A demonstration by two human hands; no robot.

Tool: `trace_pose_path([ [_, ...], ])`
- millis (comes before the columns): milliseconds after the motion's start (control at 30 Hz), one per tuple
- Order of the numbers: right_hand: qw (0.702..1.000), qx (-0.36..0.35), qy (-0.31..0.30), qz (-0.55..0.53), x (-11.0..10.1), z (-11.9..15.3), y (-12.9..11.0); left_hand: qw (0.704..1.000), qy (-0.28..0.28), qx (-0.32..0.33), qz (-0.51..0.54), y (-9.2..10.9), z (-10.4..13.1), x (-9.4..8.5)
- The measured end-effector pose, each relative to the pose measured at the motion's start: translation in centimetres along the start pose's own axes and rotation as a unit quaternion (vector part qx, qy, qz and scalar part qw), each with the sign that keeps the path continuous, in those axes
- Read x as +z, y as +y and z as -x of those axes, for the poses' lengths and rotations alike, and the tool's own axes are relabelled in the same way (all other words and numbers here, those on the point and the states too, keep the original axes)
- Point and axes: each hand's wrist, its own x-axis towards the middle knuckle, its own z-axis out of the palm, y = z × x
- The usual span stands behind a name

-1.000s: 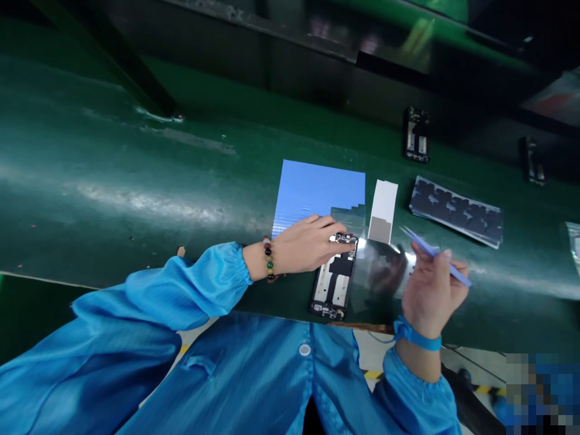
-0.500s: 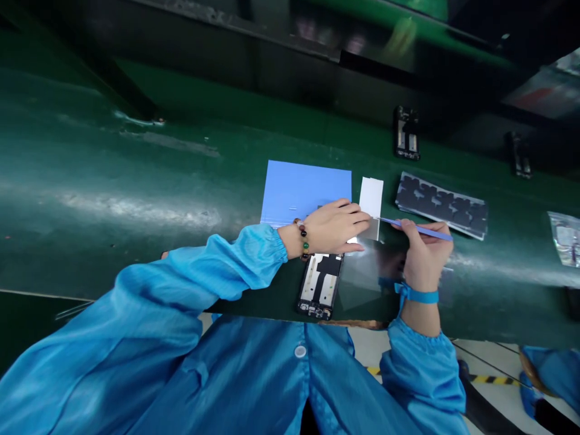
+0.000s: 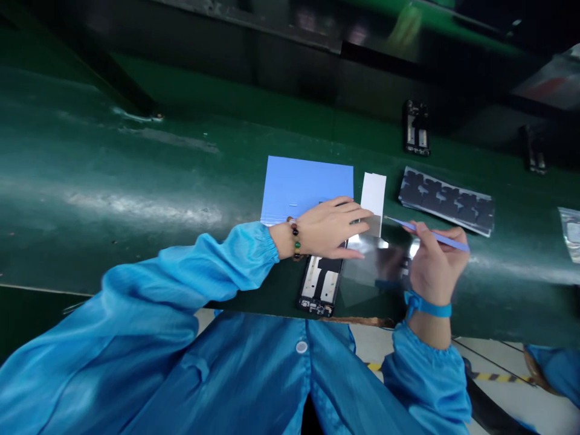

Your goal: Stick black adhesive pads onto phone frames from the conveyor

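My left hand (image 3: 328, 228) lies spread, palm down, over the upper end of an opened phone body (image 3: 321, 281) and the lower edge of a blue sheet (image 3: 310, 181). Its fingertips reach the white strip (image 3: 373, 192) and a clear film (image 3: 362, 272). Whether the palm presses on anything is hidden. My right hand (image 3: 435, 260) is closed on blue tweezers (image 3: 446, 240), whose thin tip points left, just right of the strip. Nothing that I can make out sits at the tip.
A stack of dark die-cut sheets (image 3: 446, 200) lies right of the strip. Farther back are a second phone body (image 3: 417, 130) and another dark part (image 3: 534, 151). A plastic bag (image 3: 571, 232) is at the right edge. A person's blue sleeve (image 3: 555, 365) shows lower right.
My right hand and the tweezers have moved right, away from my left fingers and the white strip. My left hand has shifted slightly left, fingers still spread. The view has shifted a little.
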Motion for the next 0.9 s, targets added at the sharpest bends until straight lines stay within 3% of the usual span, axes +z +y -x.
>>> trace_pose_path([
  [100, 0.999, 0.024, -0.017, 0.015, -1.0, 4.9, -1.5, 0.999, -0.028, 0.020, 0.029, 0.8, 2.7, -0.9],
  [200, 0.993, 0.085, -0.077, 0.033, -1.4, 11.4, -2.6, 0.998, -0.049, -0.002, 0.029, 1.1, 4.3, -0.9],
  [333, 0.981, 0.123, -0.126, 0.078, -1.0, 17.5, -3.0, 0.999, -0.002, -0.024, 0.028, 1.5, 5.0, -1.1],
  [433, 0.982, 0.113, -0.117, 0.095, -0.6, 18.8, -2.8, 0.997, 0.049, 0.005, 0.064, 2.8, 6.7, -2.1],
  [567, 0.983, 0.102, -0.120, 0.098, -0.5, 18.5, -2.5, 0.991, 0.038, 0.062, 0.112, 5.6, 9.8, -2.8],
  [700, 0.983, 0.098, -0.123, 0.098, -0.6, 18.4, -2.4, 0.994, 0.018, 0.045, 0.101, 7.5, 11.4, -2.2],
  [900, 0.981, 0.099, -0.132, 0.105, -0.7, 18.4, -2.3, 0.996, 0.027, 0.013, 0.084, 8.3, 11.6, -1.6],
])
